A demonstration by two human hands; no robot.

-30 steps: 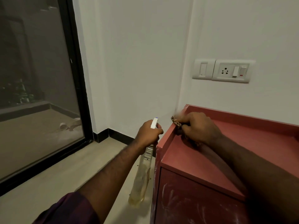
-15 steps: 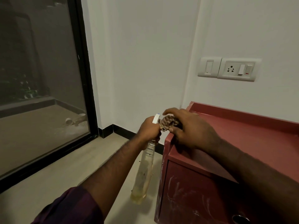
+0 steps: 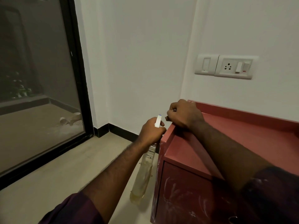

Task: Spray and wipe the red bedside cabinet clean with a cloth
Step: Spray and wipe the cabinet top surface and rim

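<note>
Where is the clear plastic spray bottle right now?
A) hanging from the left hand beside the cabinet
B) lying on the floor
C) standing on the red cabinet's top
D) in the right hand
A: the left hand grips the neck of the clear plastic spray bottle, which hangs beside the red bedside cabinet; the right hand holds a bunched cloth at the rim.

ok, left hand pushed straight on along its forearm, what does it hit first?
The left hand would likely meet the right hand, fisted on the red cabinet's left rim just past the spray bottle's nozzle. Depth is unclear.
</note>
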